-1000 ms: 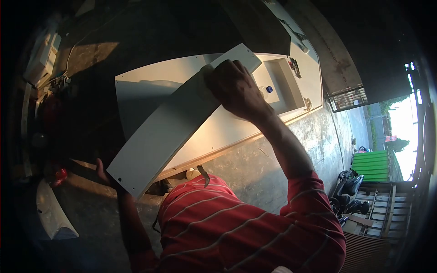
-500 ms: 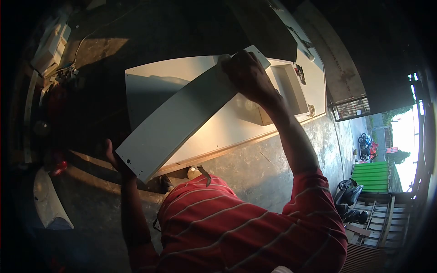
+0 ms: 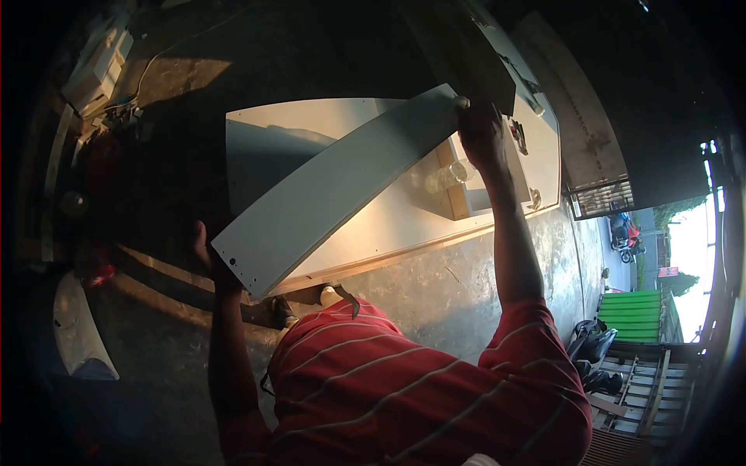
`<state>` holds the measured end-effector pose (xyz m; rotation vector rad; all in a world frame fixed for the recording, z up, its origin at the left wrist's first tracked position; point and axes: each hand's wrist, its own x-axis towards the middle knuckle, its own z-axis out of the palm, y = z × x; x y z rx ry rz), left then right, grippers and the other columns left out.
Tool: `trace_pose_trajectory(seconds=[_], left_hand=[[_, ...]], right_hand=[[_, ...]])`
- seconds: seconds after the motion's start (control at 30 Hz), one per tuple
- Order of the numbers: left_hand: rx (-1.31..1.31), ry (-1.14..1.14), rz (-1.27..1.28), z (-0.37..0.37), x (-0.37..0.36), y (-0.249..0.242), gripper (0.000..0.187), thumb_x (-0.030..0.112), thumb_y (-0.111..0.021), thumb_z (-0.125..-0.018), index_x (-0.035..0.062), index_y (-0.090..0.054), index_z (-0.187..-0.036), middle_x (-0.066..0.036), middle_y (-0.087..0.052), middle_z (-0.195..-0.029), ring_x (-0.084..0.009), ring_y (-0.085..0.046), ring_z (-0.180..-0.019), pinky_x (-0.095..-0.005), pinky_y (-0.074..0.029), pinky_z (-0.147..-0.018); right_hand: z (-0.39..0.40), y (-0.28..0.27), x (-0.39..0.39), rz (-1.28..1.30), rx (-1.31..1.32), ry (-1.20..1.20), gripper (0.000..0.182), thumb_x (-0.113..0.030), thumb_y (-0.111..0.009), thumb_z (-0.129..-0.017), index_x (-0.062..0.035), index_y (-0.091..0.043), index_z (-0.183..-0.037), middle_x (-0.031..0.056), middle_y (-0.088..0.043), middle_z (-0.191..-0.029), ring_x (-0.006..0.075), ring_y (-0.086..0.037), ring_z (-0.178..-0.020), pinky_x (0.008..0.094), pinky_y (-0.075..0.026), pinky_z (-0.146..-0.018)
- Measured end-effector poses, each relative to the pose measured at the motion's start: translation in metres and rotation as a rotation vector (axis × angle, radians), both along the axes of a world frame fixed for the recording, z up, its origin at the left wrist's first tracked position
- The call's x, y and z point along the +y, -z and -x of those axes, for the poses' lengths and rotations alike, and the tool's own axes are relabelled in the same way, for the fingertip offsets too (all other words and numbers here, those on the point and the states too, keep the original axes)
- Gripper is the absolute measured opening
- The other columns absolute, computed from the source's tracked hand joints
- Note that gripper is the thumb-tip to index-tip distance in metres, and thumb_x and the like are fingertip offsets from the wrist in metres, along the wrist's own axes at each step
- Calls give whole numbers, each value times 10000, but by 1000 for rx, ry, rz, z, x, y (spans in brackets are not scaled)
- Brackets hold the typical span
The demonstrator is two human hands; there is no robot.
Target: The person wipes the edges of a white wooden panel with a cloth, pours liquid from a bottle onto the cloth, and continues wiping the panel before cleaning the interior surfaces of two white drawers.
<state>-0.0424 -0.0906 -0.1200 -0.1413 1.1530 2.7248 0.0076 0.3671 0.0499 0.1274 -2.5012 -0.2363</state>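
Note:
A long white board (image 3: 334, 182) with small holes at its lower end slants across the middle of the view. My left hand (image 3: 210, 252) grips that lower end, thumb up at its edge, the other fingers hidden behind. At the far upper end, my right hand (image 3: 482, 128) is closed on a small pale wad (image 3: 462, 102), right at the board's end; I cannot tell what the wad is made of. Beneath lies a large white panel (image 3: 280, 128). On it, near my right forearm, are an open box frame (image 3: 460, 203) and a clear plastic bottle (image 3: 447, 177) lying on its side.
A red-handled tool (image 3: 518, 136) and a roll of tape (image 3: 535, 199) lie on the panel's right part. White boxes (image 3: 97, 70) stand at the upper left. A curved pale piece (image 3: 74, 330) rests on the concrete floor (image 3: 420, 287) at left. Motorbikes (image 3: 624, 237) are outside at right.
My right hand has slid with the pale wad along the board to its far upper end. The board has shifted slightly right, and the bottle shows more fully.

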Motion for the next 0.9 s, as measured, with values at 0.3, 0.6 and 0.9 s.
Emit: trace_pose_trajectory(seconds=[0.3, 0.6, 0.9], left_hand=[[65, -38, 82, 1, -6, 7, 470, 446, -438, -902, 36, -539, -1109, -121, -594, -1019, -224, -574, -950, -361, -476, -837], [736, -477, 1148, 11, -76, 54, 489, 443, -458, -890, 12, -545, -1105, -124, -597, -1022, -238, -575, -952, -378, -474, -849], [720, -698, 1285, -18, -31, -20, 616, 479, -494, -879, -11, -410, -1243, -148, -512, -1142, -262, -567, -977, -410, -465, -877]], right_hand=[[-32, -7, -117, 263, -21, -252, 185, -84, -615, -793, -55, -603, -976, 103, -522, -823, 281, -507, -802, 393, -419, -721], [-40, -5, -129, 427, -66, -100, 294, -116, -653, -749, -93, -617, -1039, 84, -505, -914, 252, -503, -833, 367, -401, -712], [-41, -5, -121, 502, -124, -231, 314, -170, -612, -724, -17, -633, -997, 93, -500, -956, 221, -471, -859, 322, -386, -690]])
